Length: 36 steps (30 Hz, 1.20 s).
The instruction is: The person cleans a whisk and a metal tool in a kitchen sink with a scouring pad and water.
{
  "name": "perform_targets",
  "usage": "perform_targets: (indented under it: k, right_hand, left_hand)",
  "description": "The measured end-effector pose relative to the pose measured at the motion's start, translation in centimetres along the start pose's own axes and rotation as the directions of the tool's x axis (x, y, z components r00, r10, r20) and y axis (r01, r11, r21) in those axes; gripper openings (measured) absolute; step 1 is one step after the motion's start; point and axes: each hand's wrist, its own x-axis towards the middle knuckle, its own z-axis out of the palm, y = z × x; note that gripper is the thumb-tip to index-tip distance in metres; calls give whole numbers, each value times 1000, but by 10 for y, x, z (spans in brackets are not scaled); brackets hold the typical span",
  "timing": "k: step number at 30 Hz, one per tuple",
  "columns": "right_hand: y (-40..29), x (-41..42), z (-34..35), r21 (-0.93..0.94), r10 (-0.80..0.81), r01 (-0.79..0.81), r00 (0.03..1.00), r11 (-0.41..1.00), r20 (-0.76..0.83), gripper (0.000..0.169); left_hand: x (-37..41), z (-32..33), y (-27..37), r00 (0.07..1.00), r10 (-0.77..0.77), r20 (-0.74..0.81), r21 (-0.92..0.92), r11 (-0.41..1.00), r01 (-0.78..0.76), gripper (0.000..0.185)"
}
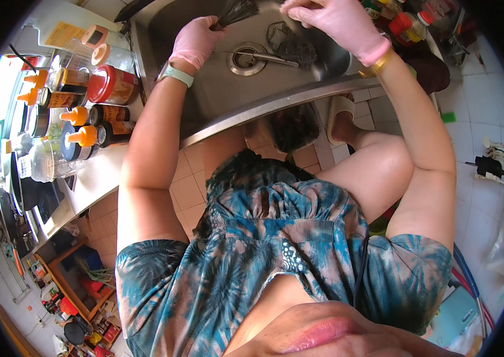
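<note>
My left hand point(195, 43), in a pink glove, grips the base of a dark, fan-shaped bristly bundle point(238, 14) over the stainless steel sink point(207, 89). Whether it is a brush or something else is unclear. My right hand point(339, 26), also gloved in pink, hovers above the sink's far right part. Its fingers are bent close together near the frame's top edge, and I cannot tell if they hold anything. Below the hands, a metal handle point(278, 59) reaches across the drain point(247, 58). Beside it lies a dark, clumped mesh-like thing point(297, 49).
Sauce bottles with orange caps point(83, 136) and a red-lidded jar point(111, 85) crowd the left counter point(100, 174). More bottles point(405, 29) stand right of the sink. Beneath the sink's front edge sits a bin with a dark lining point(294, 127).
</note>
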Motion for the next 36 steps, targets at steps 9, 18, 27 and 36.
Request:
perform_targets:
  k: [9, 18, 27, 36]
  right_hand:
    - [24, 53, 14, -326, -83, 75, 996, 943, -11, 22]
    - [33, 61, 17, -342, -135, 133, 991, 930, 18, 20]
    - [48, 68, 18, -413, -252, 225, 968, 883, -11, 16]
    - [41, 66, 14, -351, -170, 167, 985, 921, 24, 19]
  left_hand:
    - [-8, 2, 10, 996, 1, -88, -17, 1000, -3, 46]
    - [-11, 0, 18, 996, 34, -86, 20, 999, -32, 43]
    - [-11, 1, 16, 994, 46, -101, 38, 998, -43, 43]
    - [-12, 1, 14, 994, 40, -105, 41, 999, -36, 44]
